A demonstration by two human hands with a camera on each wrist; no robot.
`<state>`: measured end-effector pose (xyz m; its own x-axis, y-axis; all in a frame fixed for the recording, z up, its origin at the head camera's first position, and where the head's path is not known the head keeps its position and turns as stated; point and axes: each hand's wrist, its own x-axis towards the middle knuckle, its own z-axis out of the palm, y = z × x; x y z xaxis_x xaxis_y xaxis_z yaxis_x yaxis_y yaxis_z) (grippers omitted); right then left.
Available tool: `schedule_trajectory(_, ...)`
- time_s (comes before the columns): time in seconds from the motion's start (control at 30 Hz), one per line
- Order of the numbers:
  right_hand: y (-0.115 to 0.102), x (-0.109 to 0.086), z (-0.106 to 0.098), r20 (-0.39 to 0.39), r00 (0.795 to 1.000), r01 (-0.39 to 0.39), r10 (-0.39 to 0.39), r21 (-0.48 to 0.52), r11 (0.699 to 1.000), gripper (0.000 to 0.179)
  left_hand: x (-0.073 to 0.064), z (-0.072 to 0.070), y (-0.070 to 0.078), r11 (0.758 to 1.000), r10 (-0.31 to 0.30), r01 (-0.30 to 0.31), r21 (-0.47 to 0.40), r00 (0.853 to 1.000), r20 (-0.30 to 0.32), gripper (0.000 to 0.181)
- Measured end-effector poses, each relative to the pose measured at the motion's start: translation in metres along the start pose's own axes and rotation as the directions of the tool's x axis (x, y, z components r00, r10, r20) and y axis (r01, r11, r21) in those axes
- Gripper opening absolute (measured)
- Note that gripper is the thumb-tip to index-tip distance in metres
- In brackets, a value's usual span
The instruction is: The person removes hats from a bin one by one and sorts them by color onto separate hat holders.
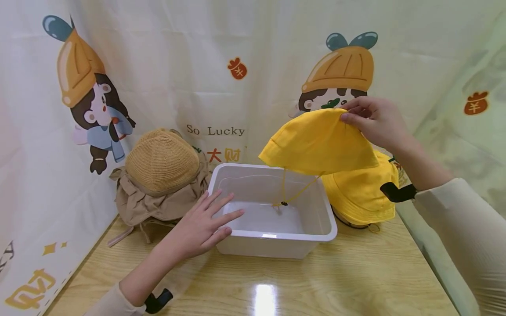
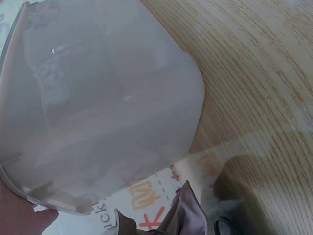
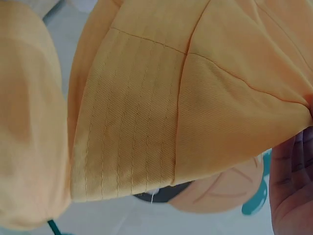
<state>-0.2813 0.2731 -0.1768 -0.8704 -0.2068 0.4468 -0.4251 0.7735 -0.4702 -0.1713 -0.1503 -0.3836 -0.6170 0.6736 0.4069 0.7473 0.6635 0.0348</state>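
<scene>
My right hand pinches a yellow bucket hat by the top of its crown, above the right side of a white plastic bin. From the hat's brim hangs a thin yellow cord with a dark toggle, dangling inside the bin. With fingers spread, my left hand lies at the bin's left rim; the left wrist view shows it against the rim. In the right wrist view the held hat's stitched brim fills the middle.
A knitted straw-coloured hat sits on brown cloth hats left of the bin. Right of it, more yellow hats are stacked. Behind the wooden table hangs a printed curtain.
</scene>
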Motion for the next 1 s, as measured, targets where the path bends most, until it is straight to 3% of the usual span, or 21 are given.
schedule_trajectory(0.27, 0.015, -0.002, -0.028, -0.023, 0.998, -0.063, 0.063, 0.014, 0.998, 0.033, 0.000, 0.001, -0.001, 1.000, -0.012, 0.012, -0.001, 0.999, 0.036, 0.047)
schedule_trajectory(0.57, 0.034, -0.005, -0.063, -0.031, 0.980, -0.195, 0.197, 0.071, 0.978, 0.030, 0.000, 0.002, 0.000, 1.000, -0.004, 0.004, 0.001, 1.000, 0.012, 0.047)
schedule_trajectory(1.0, 0.061, -0.011, -0.101, -0.179, 0.909, -0.359, 0.376, 0.118, 0.926, 0.019, 0.000, 0.001, -0.002, 1.000, -0.013, 0.013, -0.001, 1.000, 0.021, 0.047)
